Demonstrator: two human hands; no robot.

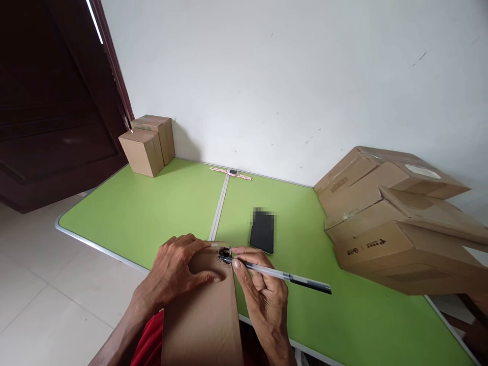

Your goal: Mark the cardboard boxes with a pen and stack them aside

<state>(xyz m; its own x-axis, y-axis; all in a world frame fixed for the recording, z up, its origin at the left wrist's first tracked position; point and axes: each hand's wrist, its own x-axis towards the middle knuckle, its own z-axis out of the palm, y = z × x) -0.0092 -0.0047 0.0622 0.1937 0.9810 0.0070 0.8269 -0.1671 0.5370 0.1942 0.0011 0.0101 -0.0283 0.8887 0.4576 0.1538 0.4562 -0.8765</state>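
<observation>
A brown cardboard box (202,325) stands close to my body at the near edge of the table, its narrow face towards me. Near its top is a ragged dark hole (224,252) with ink-like marks around it. My left hand (179,269) grips the box from the left, thumb lying across the face. Between the thumb and fingers of my right hand (263,290) is a clear-barrelled pen (272,273), its dark end pointing right. The pen's other end is at the hole, and whether it goes inside I cannot tell.
On the green table (171,203) lie a dark phone (262,231) and a pink-strapped watch (232,173) by the wall. Small boxes (143,152) stand back left. Several larger cardboard boxes (381,244) are piled on the right. A dark door (57,101) is at left.
</observation>
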